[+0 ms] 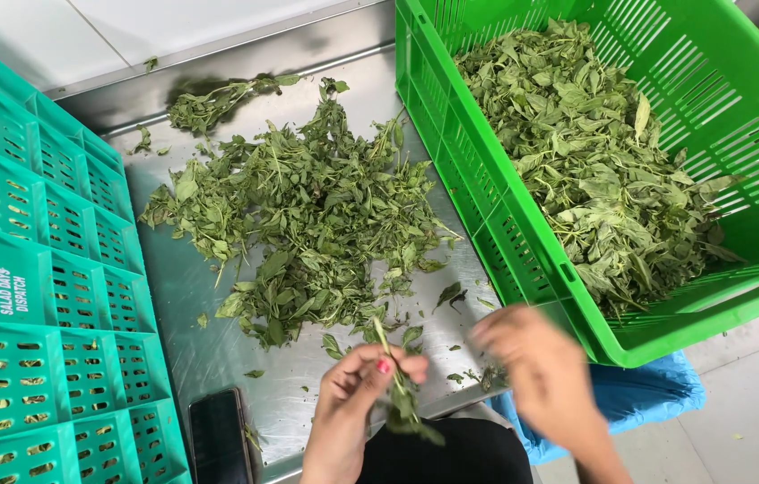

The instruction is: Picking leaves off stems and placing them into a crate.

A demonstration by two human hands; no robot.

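Looking down from the head view: left hand [357, 394] pinching a sprig [397, 394] between thumb and fingertips, stem poking up past the knuckles, limp leaves dangling below the hand. Sprig hanging just over the near edge of the steel table [209, 350], in front of a dark lap. Right hand [545, 376] blurring just beside the sprig, fingers bunched loosely together and curling inward, gripping nothing clearly; whether touching the leaves, cannot tell. Lying spread across the middle of the table, beyond both hands, a heap [307, 224] of loose leafy stems, with a smaller clump [213, 103] sitting apart near the far edge. Scattering between heap and hands, a few stray leaves [451, 296]. Standing on the right, tilting toward the table, a green crate [487, 206] holding a pile of leaves [594, 161], its near corner close above the right hand. Filling the left side, a teal crate [30, 305], turned with its slotted face up. Resting near the table's front edge beside the teal crate, a dark phone [218, 435], screen blank. Showing under the green crate, a blue bag [639, 394] on the tiled floor.
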